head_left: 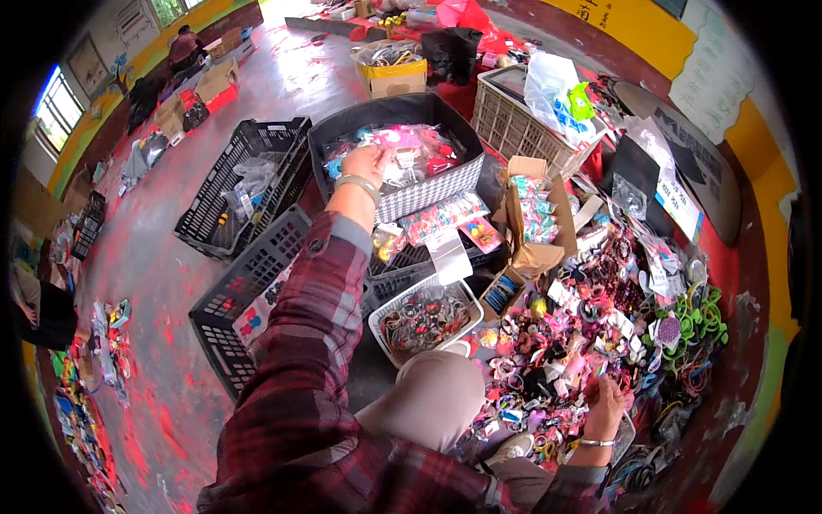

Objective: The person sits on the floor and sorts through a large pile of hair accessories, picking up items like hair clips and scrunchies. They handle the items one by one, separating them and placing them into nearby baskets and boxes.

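My left hand [366, 163] reaches over a dark bin [428, 200] with a checkered front. Its fingers are bent together at the small packaged pieces [411, 146] in the bin; whatever they grip is too small to make out. At the lower right, my right hand [606, 409] dips into a wide pile of hair ties and small hair accessories [548, 360]. Those fingers are curled down and closed, and what they hold cannot be made out. A silver bangle circles each wrist. Between my arms stands a white basket [383, 332] of hair ties.
Black plastic crates [201, 214] stand left of the bin. A cardboard box [561, 214] of wrapped packets sits to its right. Behind are a beige crate [505, 111] and a yellow-banded box [398, 84]. Green hair ties [698, 330] lie far right. Another person [184, 50] sits far back left.
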`<action>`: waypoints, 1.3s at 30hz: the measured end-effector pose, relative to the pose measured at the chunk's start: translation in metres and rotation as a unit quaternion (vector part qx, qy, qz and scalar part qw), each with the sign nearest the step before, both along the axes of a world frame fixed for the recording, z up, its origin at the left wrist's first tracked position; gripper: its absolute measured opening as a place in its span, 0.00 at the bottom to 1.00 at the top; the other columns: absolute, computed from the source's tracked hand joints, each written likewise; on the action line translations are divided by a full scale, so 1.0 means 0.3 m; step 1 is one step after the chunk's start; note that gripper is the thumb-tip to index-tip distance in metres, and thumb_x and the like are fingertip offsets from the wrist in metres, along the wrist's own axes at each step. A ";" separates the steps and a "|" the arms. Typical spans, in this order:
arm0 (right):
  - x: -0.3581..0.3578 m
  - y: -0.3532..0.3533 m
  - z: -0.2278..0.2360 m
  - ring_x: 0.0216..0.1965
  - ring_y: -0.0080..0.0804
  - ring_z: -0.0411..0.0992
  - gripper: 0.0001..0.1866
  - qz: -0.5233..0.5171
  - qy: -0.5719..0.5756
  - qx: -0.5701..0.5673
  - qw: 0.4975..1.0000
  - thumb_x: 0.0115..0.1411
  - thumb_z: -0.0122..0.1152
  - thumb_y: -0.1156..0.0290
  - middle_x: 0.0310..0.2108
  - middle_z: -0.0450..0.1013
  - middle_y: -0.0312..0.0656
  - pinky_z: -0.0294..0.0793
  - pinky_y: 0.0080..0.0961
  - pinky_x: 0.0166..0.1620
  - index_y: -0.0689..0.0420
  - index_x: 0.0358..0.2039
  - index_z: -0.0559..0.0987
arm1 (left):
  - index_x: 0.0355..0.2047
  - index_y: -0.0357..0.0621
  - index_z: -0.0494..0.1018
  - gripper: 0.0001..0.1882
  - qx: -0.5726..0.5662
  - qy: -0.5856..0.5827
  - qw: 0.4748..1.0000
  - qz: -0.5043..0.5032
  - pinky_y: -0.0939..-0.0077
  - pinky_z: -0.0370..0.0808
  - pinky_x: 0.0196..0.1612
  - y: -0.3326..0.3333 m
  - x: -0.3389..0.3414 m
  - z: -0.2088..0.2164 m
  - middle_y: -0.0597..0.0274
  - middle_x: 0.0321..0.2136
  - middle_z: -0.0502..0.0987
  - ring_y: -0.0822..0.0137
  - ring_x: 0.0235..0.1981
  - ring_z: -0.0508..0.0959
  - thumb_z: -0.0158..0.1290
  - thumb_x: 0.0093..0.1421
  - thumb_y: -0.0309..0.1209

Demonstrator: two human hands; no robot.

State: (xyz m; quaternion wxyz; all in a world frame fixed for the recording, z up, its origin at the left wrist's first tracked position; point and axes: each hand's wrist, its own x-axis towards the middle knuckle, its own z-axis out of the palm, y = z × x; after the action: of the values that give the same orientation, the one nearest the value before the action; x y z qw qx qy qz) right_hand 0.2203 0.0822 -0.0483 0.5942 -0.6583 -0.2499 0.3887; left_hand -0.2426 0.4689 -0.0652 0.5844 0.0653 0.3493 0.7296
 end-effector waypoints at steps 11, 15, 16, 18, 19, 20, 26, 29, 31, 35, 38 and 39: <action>-0.029 0.052 -0.079 0.19 0.21 0.68 0.09 0.011 0.029 -0.054 0.998 0.56 0.56 0.67 0.19 0.73 0.35 0.66 0.17 0.25 0.58 0.23 0.77 | 0.35 0.27 0.64 0.08 -0.176 0.079 0.965 -0.179 0.65 0.79 0.36 0.209 0.097 -0.279 0.46 0.33 0.69 0.51 0.32 0.73 0.44 0.54 0.17; -0.046 0.082 -0.089 0.18 0.21 0.68 0.09 0.008 0.050 -0.071 0.996 0.56 0.56 0.67 0.18 0.72 0.36 0.66 0.17 0.24 0.58 0.23 0.77 | 0.26 0.36 0.72 0.03 -0.145 0.335 0.899 -0.241 0.63 0.77 0.31 0.258 0.002 -0.282 0.55 0.22 0.74 0.68 0.19 0.73 0.50 0.51 0.23; -0.044 0.076 -0.091 0.18 0.21 0.68 0.09 0.010 0.048 -0.070 0.996 0.56 0.56 0.68 0.18 0.72 0.36 0.66 0.17 0.23 0.58 0.23 0.77 | 0.26 0.37 0.72 0.04 -0.171 0.375 0.876 -0.250 0.64 0.76 0.31 0.252 0.016 -0.270 0.56 0.21 0.74 0.67 0.20 0.73 0.50 0.51 0.25; -0.037 0.062 -0.097 0.18 0.22 0.68 0.09 0.014 0.043 -0.065 0.997 0.56 0.56 0.68 0.18 0.72 0.36 0.66 0.18 0.22 0.58 0.23 0.77 | 0.26 0.38 0.72 0.05 -0.220 0.454 0.822 -0.265 0.67 0.74 0.31 0.241 0.041 -0.246 0.59 0.21 0.74 0.67 0.21 0.73 0.51 0.51 0.27; -0.035 0.057 -0.098 0.18 0.22 0.68 0.09 0.017 0.040 -0.065 0.997 0.56 0.56 0.67 0.18 0.72 0.36 0.65 0.18 0.22 0.58 0.23 0.77 | 0.28 0.40 0.73 0.08 -0.232 0.499 0.778 -0.303 0.70 0.71 0.31 0.231 0.041 -0.232 0.60 0.23 0.76 0.66 0.23 0.73 0.52 0.52 0.32; -0.033 0.050 -0.097 0.18 0.22 0.69 0.10 0.018 0.037 -0.066 0.997 0.56 0.56 0.67 0.18 0.72 0.36 0.65 0.17 0.22 0.59 0.22 0.77 | 0.29 0.40 0.74 0.09 -0.218 0.548 0.737 -0.329 0.70 0.71 0.31 0.226 0.044 -0.224 0.60 0.24 0.76 0.66 0.24 0.73 0.52 0.52 0.33; -0.053 0.070 -0.084 0.18 0.22 0.68 0.11 0.040 0.025 -0.067 0.997 0.56 0.56 0.66 0.17 0.72 0.36 0.64 0.17 0.22 0.59 0.22 0.77 | 0.36 0.40 0.75 0.18 -0.219 0.813 0.430 -0.326 0.65 0.72 0.39 0.324 -0.150 -0.318 0.54 0.35 0.77 0.58 0.36 0.76 0.52 0.51 0.41; -0.050 0.048 -0.072 0.18 0.21 0.68 0.11 0.040 0.022 -0.073 0.996 0.57 0.56 0.66 0.18 0.72 0.36 0.64 0.16 0.23 0.60 0.22 0.77 | 0.39 0.42 0.74 0.22 -0.185 0.857 0.402 -0.265 0.64 0.70 0.46 0.295 0.000 -0.263 0.50 0.41 0.74 0.54 0.43 0.74 0.53 0.50 0.44; -0.044 0.033 -0.073 0.18 0.21 0.67 0.11 0.039 0.023 -0.071 0.996 0.57 0.56 0.66 0.18 0.72 0.36 0.64 0.17 0.23 0.60 0.22 0.76 | 0.40 0.44 0.74 0.22 -0.145 0.847 0.450 -0.241 0.64 0.69 0.47 0.257 0.100 -0.205 0.49 0.43 0.73 0.53 0.45 0.73 0.54 0.49 0.46; -0.043 0.031 -0.088 0.19 0.22 0.68 0.11 0.051 0.022 -0.080 0.995 0.57 0.56 0.66 0.18 0.72 0.36 0.65 0.17 0.24 0.60 0.23 0.76 | 0.41 0.46 0.73 0.23 -0.152 0.815 0.529 -0.183 0.64 0.68 0.47 0.322 0.128 -0.294 0.48 0.42 0.73 0.54 0.44 0.73 0.54 0.48 0.47; -0.030 0.013 -0.094 0.19 0.22 0.68 0.11 0.041 0.021 -0.092 0.995 0.57 0.56 0.66 0.19 0.72 0.36 0.66 0.17 0.25 0.60 0.23 0.76 | 0.46 0.49 0.70 0.26 -0.232 0.829 0.486 -0.149 0.60 0.65 0.50 0.393 0.211 -0.379 0.49 0.45 0.71 0.50 0.48 0.70 0.53 0.49 0.48; -0.039 0.054 -0.105 0.19 0.22 0.68 0.11 0.079 0.033 -0.088 0.993 0.57 0.56 0.66 0.19 0.72 0.36 0.67 0.17 0.26 0.61 0.23 0.76 | 0.47 0.50 0.70 0.26 -0.290 0.844 0.441 -0.097 0.59 0.65 0.51 0.457 0.041 -0.473 0.50 0.45 0.71 0.49 0.48 0.70 0.53 0.50 0.48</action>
State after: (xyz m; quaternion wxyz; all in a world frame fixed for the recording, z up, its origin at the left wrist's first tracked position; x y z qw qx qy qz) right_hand 0.2086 0.0985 -0.0798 0.5098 -0.6731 -0.2463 0.4759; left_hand -0.2304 0.6059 -0.2071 0.0522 0.5086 0.8525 0.1087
